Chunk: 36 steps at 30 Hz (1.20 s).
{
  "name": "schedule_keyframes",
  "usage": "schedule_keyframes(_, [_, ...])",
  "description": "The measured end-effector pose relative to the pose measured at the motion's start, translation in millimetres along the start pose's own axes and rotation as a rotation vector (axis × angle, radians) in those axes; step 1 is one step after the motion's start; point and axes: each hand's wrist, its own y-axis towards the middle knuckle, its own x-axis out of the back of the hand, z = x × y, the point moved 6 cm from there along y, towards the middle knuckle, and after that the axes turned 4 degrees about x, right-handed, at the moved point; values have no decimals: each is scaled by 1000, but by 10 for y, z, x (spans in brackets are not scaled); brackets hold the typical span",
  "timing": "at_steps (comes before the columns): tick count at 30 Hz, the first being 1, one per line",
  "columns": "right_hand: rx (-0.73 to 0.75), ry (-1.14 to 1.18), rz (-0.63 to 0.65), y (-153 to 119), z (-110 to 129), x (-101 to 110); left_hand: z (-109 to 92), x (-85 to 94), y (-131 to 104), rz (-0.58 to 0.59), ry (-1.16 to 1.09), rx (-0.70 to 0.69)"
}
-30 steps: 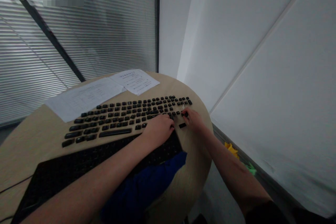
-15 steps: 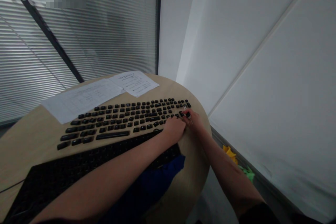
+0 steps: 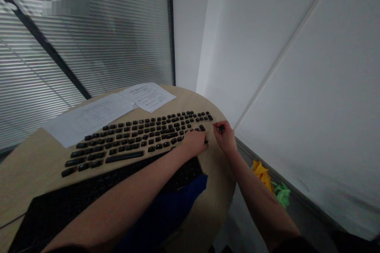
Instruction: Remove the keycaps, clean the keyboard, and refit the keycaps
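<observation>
Bent over the right end of the rows of loose black keycaps (image 3: 168, 131), my left hand (image 3: 194, 142) is closed, with a small black keycap (image 3: 206, 141) showing at its fingertips. To the right, close to the table's edge, my right hand (image 3: 227, 138) grips a thin wire keycap puller (image 3: 223, 137). The puller's wires stick out above and below the fingers, with a dark piece between them. Beneath my left forearm lies the black keyboard (image 3: 80, 201), partly hidden by the arm.
Printed papers (image 3: 148, 97) lie at the back of the round wooden table (image 3: 218, 189). A blue cloth (image 3: 190, 193) is at the keyboard's near edge. White wall (image 3: 282, 99) stands at right, with yellow and green items (image 3: 263, 176) on the floor. A cable (image 3: 13, 221) runs off left.
My right hand has moved right with the puller, away from the keycaps and apart from my left hand. My left hand stays near the right end of the rows. The view has shifted slightly.
</observation>
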Motion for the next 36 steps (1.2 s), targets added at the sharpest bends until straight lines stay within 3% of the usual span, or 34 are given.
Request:
schedule_keyframes(4, [63, 119, 68, -282, 175, 130, 93, 67, -21, 63, -154, -37])
schedule_keyframes(8, [134, 55, 177, -449, 344, 144, 178, 80, -54, 145, -321, -79])
schedule_keyframes(12, [210, -1, 275, -413, 476, 75, 252, 87, -132, 162, -463, -74])
schedule_keyframes(18, [251, 13, 425, -348, 610, 5, 248, 154, -290, 155, -476, -84])
schedule_keyframes(22, [242, 35, 449, -364, 617, 0, 261, 251, -446, 149, -448, -48])
schedule_keyframes(26, [235, -69, 397, -285, 457, -69, 497, 506, -816, -62, -361, 99])
schedule_keyframes(28, [277, -178, 395, -207, 372, -165, 630, 600, -1077, -109, -314, 152])
schedule_keyframes(31, [332, -274, 440, -94, 277, -356, 757, 616, -1465, -55, -294, 161])
schedule_keyframes(36, [361, -286, 490, -21, 212, -536, 819, 472, -1962, 37, -390, 181])
